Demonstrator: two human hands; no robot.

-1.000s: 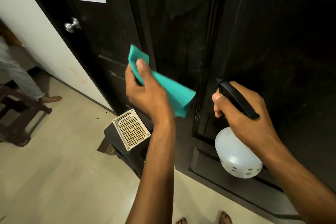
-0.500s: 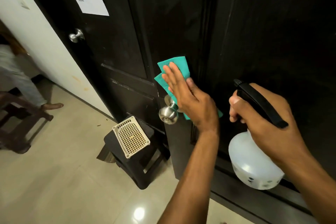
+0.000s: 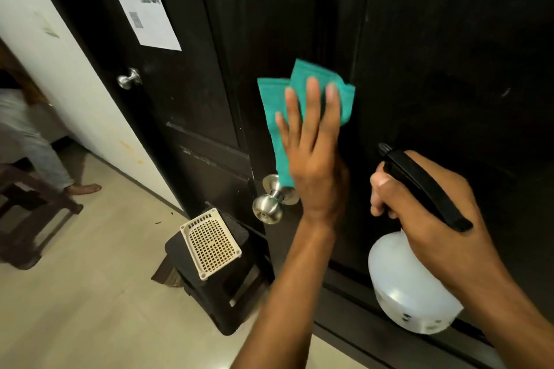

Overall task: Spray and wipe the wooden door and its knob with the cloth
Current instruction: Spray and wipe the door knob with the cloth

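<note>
The dark wooden door [image 3: 434, 54] fills the right half of the view. My left hand [image 3: 313, 156] presses a teal cloth [image 3: 277, 105] flat against the door with straight fingers, just above and right of the steel door knob [image 3: 267, 210]. My right hand [image 3: 428, 219] grips the black trigger head of a white translucent spray bottle [image 3: 410, 287], held close to the door at lower right, nozzle pointing up and left.
A second dark door with a steel knob [image 3: 129, 78] and a taped paper sheet [image 3: 144, 0] stands at left. Below the knob a black stool [image 3: 218, 299] carries a cream perforated basket [image 3: 209, 244]. A seated person's leg [image 3: 45, 156] and a wooden chair [image 3: 27, 213] are far left.
My left hand went from holding the cloth away from the door to pressing it flat, then slid it upward and slightly right above the knob. The spray bottle stayed in my right hand.
</note>
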